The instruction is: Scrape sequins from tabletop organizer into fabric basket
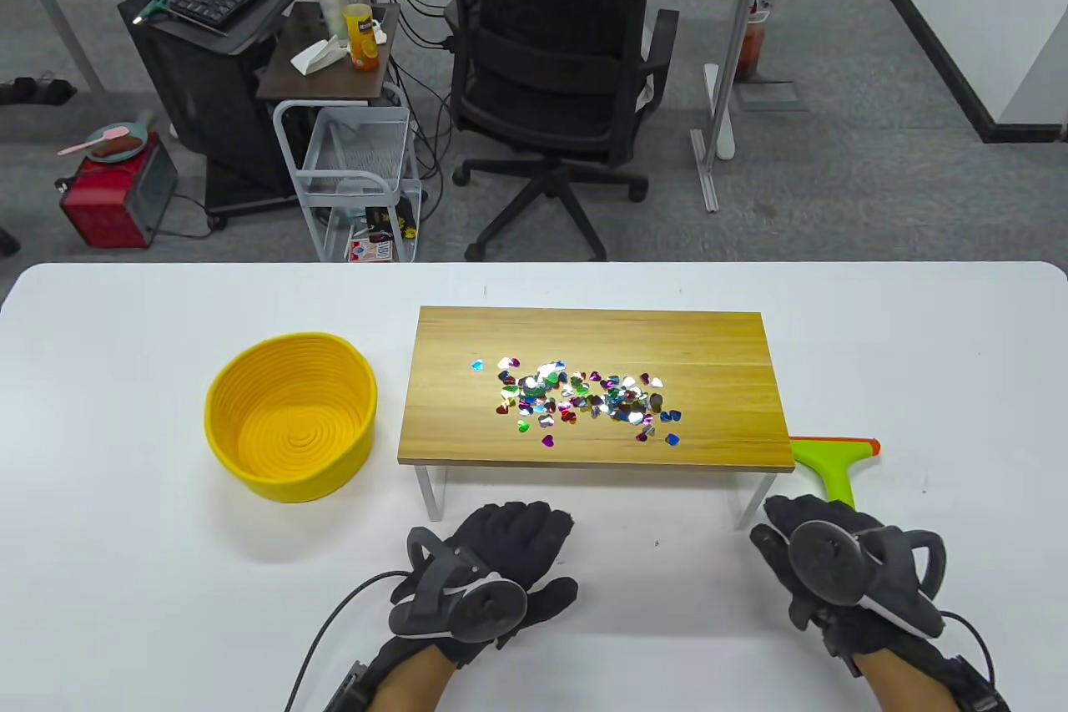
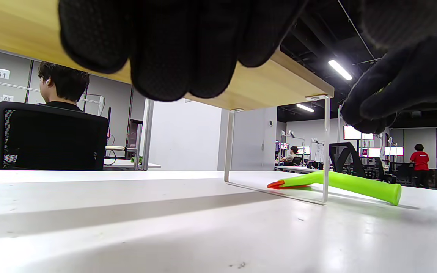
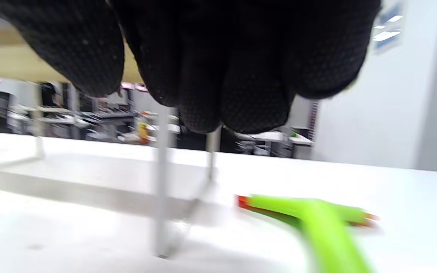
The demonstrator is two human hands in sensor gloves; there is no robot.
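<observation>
Both hands, left (image 1: 492,570) and right (image 1: 843,562), spread and holding nothing, near the organizer's (image 1: 596,445) front edge, scraper (image 1: 830,466) beside its right edge.

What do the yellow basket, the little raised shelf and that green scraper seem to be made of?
The yellow basket looks like coiled cotton rope: soft matte walls with spiral ridges. The shelf has a wood-look top with visible grain, possibly laminate, on thin white legs, likely painted metal. The green scraper appears to be smooth, slightly glossy plastic with an orange edge strip.
</observation>
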